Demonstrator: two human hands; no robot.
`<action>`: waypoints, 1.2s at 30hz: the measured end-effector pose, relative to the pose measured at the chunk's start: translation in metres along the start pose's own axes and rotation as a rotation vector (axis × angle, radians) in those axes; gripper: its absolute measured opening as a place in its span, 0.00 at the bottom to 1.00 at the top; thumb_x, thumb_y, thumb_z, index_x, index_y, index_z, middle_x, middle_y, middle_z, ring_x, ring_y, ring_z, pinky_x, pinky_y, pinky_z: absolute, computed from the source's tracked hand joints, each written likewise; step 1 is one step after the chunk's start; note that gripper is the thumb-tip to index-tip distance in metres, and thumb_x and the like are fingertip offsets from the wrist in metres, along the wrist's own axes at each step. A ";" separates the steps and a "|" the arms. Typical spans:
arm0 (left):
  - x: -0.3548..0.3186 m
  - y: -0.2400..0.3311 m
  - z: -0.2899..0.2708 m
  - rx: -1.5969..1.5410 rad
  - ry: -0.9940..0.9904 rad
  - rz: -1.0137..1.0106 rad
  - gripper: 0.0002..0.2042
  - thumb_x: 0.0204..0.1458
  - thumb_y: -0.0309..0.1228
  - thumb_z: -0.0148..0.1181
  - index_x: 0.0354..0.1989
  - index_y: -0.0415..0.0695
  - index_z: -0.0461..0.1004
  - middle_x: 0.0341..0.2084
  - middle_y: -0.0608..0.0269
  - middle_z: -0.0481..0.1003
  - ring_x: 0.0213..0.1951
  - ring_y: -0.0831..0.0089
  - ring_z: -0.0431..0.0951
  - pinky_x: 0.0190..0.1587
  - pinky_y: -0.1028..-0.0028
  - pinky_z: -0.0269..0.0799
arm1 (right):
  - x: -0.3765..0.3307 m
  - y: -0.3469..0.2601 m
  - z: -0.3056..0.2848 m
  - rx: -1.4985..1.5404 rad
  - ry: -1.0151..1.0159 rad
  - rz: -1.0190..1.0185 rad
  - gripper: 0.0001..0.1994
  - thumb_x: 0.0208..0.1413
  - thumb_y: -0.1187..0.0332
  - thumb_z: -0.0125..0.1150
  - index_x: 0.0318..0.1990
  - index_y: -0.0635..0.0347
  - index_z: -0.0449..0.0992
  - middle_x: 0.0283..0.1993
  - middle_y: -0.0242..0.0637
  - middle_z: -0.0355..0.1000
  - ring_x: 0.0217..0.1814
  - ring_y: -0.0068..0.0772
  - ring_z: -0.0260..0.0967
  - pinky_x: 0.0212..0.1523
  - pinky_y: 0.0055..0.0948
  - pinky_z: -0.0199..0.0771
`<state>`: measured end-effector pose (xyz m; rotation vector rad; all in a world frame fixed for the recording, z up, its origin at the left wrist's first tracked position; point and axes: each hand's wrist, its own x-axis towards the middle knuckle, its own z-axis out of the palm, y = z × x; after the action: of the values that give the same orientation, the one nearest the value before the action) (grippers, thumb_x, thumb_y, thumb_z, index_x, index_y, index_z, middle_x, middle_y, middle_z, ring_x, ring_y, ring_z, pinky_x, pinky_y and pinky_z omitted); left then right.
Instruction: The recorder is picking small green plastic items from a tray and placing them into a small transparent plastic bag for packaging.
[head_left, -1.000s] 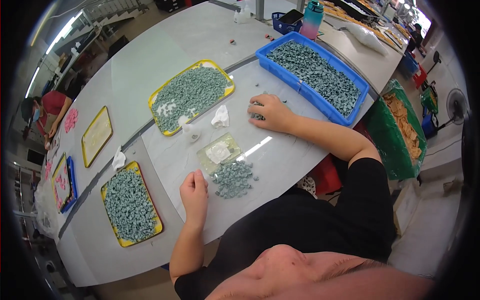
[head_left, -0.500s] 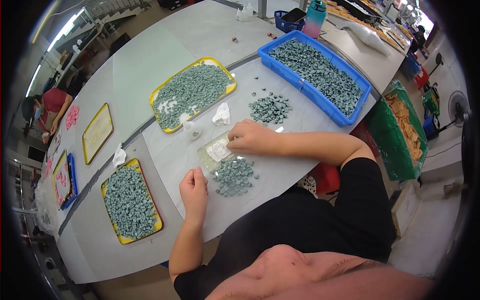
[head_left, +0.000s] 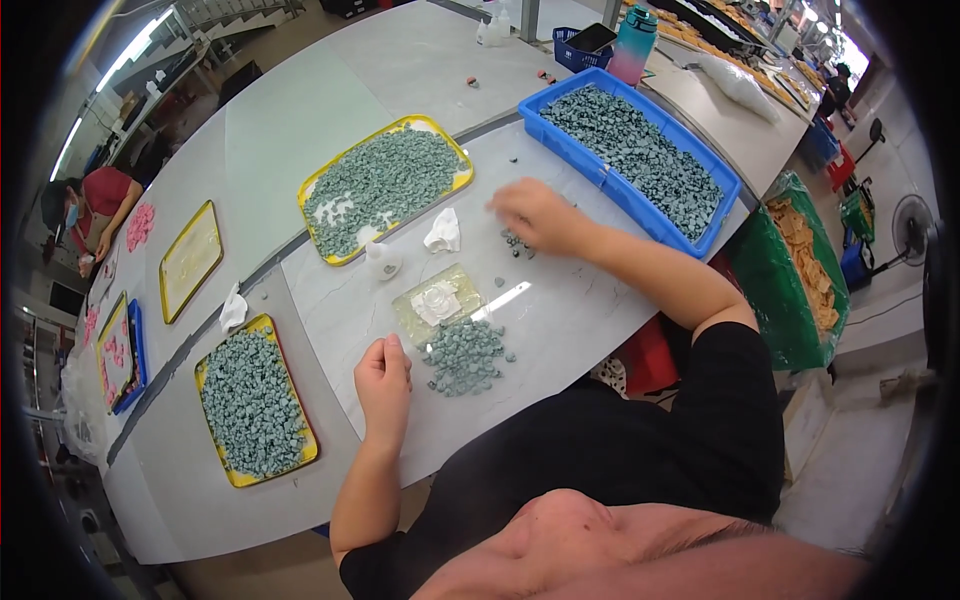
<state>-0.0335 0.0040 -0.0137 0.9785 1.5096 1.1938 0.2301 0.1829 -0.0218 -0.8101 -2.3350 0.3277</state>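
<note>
My left hand rests on the table, fingers curled and thumb on top; what it may hold is hidden. Beside it lies a heap of small grey-green pieces. Just beyond that heap is a flat yellowish translucent pad with a white patch on it. Farther right, my right hand hovers over a group of darker green pieces and covers most of them; its fingers are smeared by motion. A white squeeze bottle and a crumpled white tissue sit behind the pad.
A blue bin of dark green pieces stands at the back right. Yellow-rimmed trays of green pieces lie at the back and left. A green sack stands right of the table. Another person sits at far left.
My right hand has moved from the pad up and right to the darker pieces, uncovering the pad and a loose piece beside it. My left hand has stayed nearly in place.
</note>
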 end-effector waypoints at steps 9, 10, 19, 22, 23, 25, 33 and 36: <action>-0.003 0.002 0.004 -0.043 -0.004 0.004 0.18 0.60 0.37 0.47 0.17 0.45 0.60 0.12 0.74 0.59 0.14 0.87 0.56 0.15 0.83 0.52 | 0.021 0.109 -0.001 0.148 -0.026 0.263 0.16 0.62 0.63 0.44 0.50 0.61 0.71 0.57 0.44 0.65 0.62 0.40 0.59 0.63 0.31 0.54; -0.003 0.001 0.004 -0.031 0.002 0.008 0.18 0.60 0.37 0.47 0.17 0.45 0.60 0.12 0.74 0.59 0.14 0.87 0.56 0.15 0.83 0.52 | 0.021 0.105 -0.003 0.150 -0.026 0.262 0.16 0.62 0.63 0.44 0.50 0.61 0.71 0.57 0.44 0.65 0.62 0.40 0.59 0.63 0.31 0.54; 0.011 -0.008 0.006 -0.021 -0.016 0.039 0.16 0.60 0.36 0.47 0.19 0.46 0.59 0.13 0.75 0.57 0.14 0.87 0.52 0.14 0.83 0.47 | -0.015 0.048 -0.016 0.387 -0.376 0.130 0.16 0.61 0.63 0.47 0.51 0.60 0.71 0.57 0.43 0.65 0.65 0.41 0.55 0.64 0.34 0.53; 0.013 -0.009 0.007 -0.030 -0.008 0.028 0.16 0.60 0.36 0.47 0.19 0.46 0.59 0.13 0.75 0.57 0.14 0.87 0.52 0.14 0.83 0.46 | -0.018 0.034 -0.035 0.244 -0.236 0.153 0.17 0.58 0.67 0.51 0.54 0.59 0.68 0.59 0.42 0.63 0.63 0.40 0.58 0.63 0.34 0.54; 0.012 -0.009 0.007 -0.042 0.003 0.014 0.16 0.60 0.36 0.46 0.19 0.46 0.58 0.13 0.75 0.57 0.14 0.87 0.51 0.14 0.82 0.46 | -0.019 0.033 -0.041 0.122 -0.146 0.162 0.18 0.57 0.68 0.51 0.55 0.59 0.67 0.59 0.42 0.63 0.62 0.40 0.58 0.63 0.34 0.55; 0.012 -0.008 0.008 -0.052 0.004 0.016 0.16 0.60 0.36 0.46 0.19 0.46 0.58 0.13 0.75 0.57 0.14 0.87 0.51 0.14 0.82 0.46 | -0.024 0.052 -0.073 -0.036 0.016 0.218 0.20 0.55 0.69 0.53 0.57 0.58 0.65 0.59 0.43 0.63 0.62 0.41 0.58 0.63 0.35 0.55; 0.014 -0.002 0.015 -0.074 -0.027 0.010 0.16 0.60 0.36 0.46 0.19 0.46 0.58 0.13 0.75 0.56 0.14 0.87 0.51 0.14 0.82 0.45 | -0.135 0.172 -0.128 -0.326 0.065 0.841 0.37 0.54 0.43 0.49 0.66 0.52 0.50 0.64 0.56 0.50 0.66 0.58 0.47 0.65 0.47 0.47; 0.012 -0.003 0.019 -0.057 -0.018 -0.009 0.17 0.60 0.36 0.46 0.19 0.46 0.58 0.13 0.75 0.56 0.14 0.87 0.50 0.14 0.82 0.45 | -0.121 0.162 -0.118 -0.314 -0.059 0.849 0.36 0.53 0.41 0.49 0.66 0.45 0.50 0.65 0.56 0.48 0.67 0.59 0.45 0.65 0.50 0.45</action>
<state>-0.0177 0.0192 -0.0206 0.9412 1.4570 1.2115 0.4551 0.2364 -0.0584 -1.9552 -1.9958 0.3328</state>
